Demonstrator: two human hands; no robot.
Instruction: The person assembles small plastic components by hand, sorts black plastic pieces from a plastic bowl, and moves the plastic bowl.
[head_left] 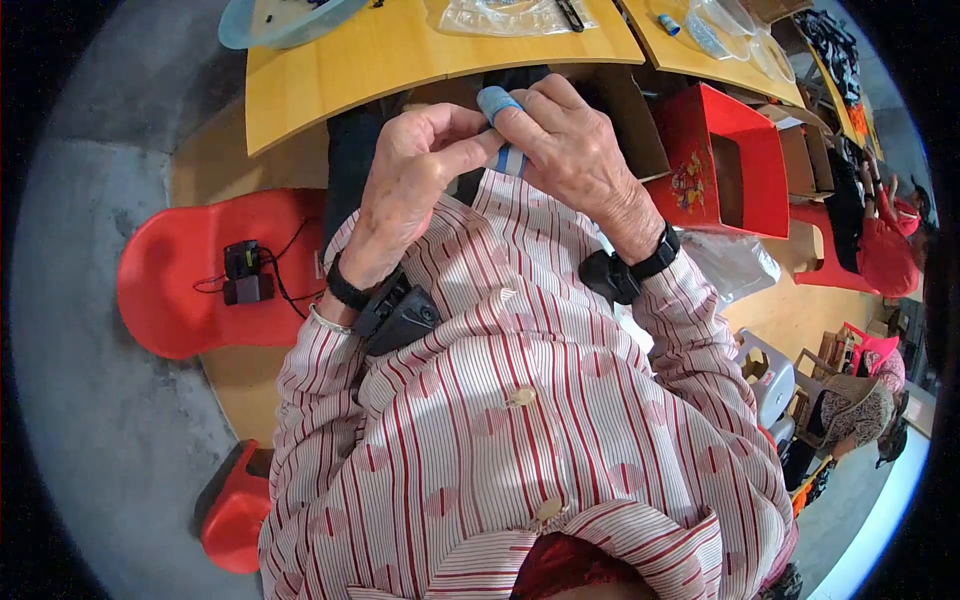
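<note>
My left hand [408, 178] and my right hand [582, 150] meet in front of me, just off the near edge of the yellow table. The fingers of both are closed and pinched together. Whatever lies between the fingertips is too small or too hidden to name. A light-blue wrap [497, 103] covers the tip of one right-hand digit. Below it shows another blue-and-white band [512, 160], partly hidden by the fingers. Each wrist carries a black strap with a dark device, the left device [400, 315] facing up and the right one [608, 277] beside the cuff.
On the yellow table [350, 90] are a pale-blue basin [285, 25] and a clear plastic bag [515, 15] with a black clip-like tool [569, 14]. A red bin [745, 160] stands at right. A red chair [170, 275] holds a cabled black device [248, 275]. Other people sit farther right.
</note>
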